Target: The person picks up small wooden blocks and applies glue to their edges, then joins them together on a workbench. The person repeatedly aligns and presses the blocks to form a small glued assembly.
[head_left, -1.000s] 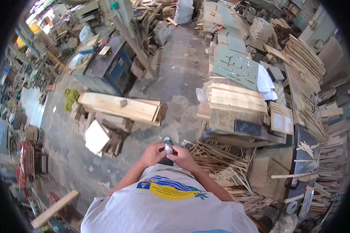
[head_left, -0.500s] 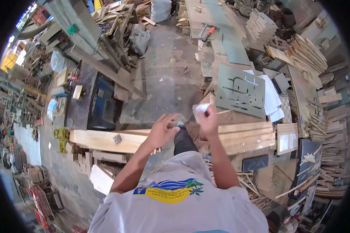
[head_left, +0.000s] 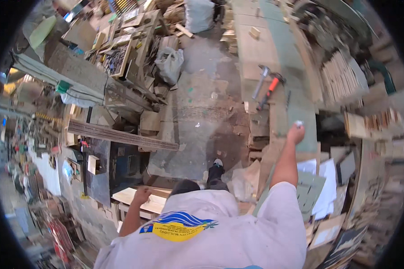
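Gripping a small white item, blurred, in the closed right hand, out above the green strip of the long table, nearer the table's right edge than the left. Beyond, toward the left edge: a grey hammer beside a red-and-black hammer, with a thin dark rod just to the right. Closer in: a grey-green sheet beside white papers. Holding the left hand low near a pale board; cannot tell whether open or closed.
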